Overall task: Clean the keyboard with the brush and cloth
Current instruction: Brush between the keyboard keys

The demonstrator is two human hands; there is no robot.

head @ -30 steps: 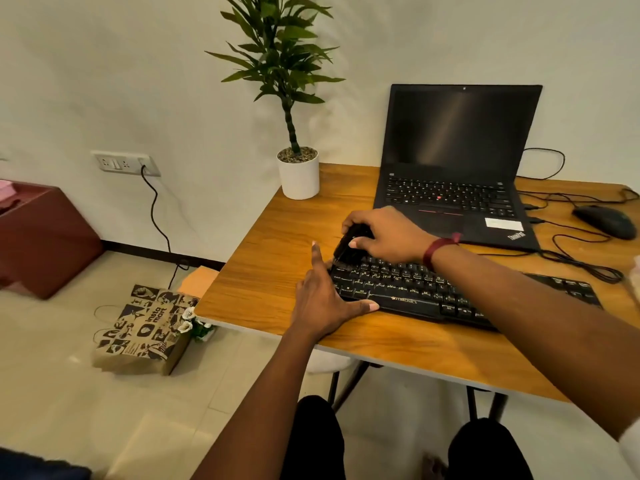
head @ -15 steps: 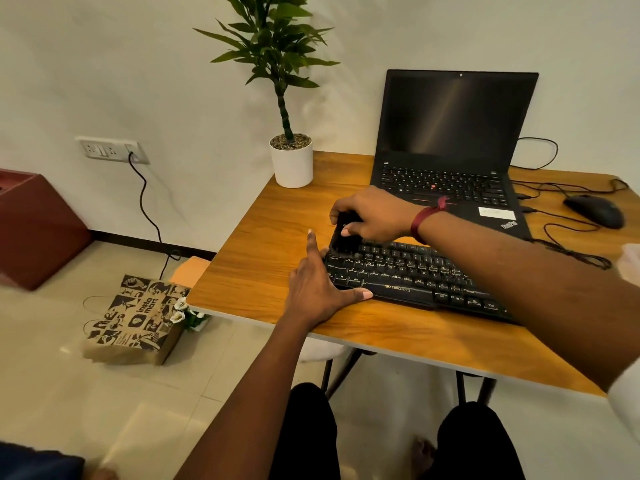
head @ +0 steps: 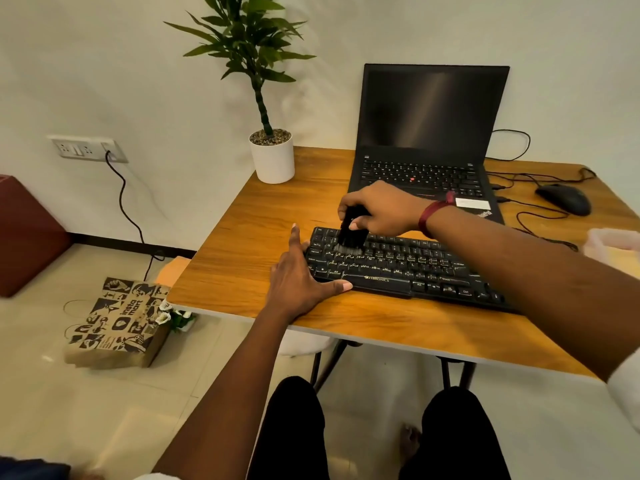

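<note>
A black keyboard (head: 398, 268) lies on the wooden table (head: 249, 244), in front of the laptop. My right hand (head: 381, 209) grips a black brush (head: 351, 233), whose bristles touch the keys near the keyboard's upper left corner. My left hand (head: 298, 278) rests flat on the table against the keyboard's left end, fingers spread, thumb along the front edge. At the right edge of the frame sits something pale and blurred (head: 611, 242), which may be the cloth.
An open black laptop (head: 429, 133) stands behind the keyboard. A potted plant (head: 272, 154) is at the table's back left, a black mouse (head: 564, 199) and cables at the back right. On the floor to the left lie a paper bag (head: 114, 323) and a wall cable.
The brush and my right hand have shifted slightly right and down over the keys at the keyboard's left end. My left hand stays at the keyboard's left end. The head camera has moved.
</note>
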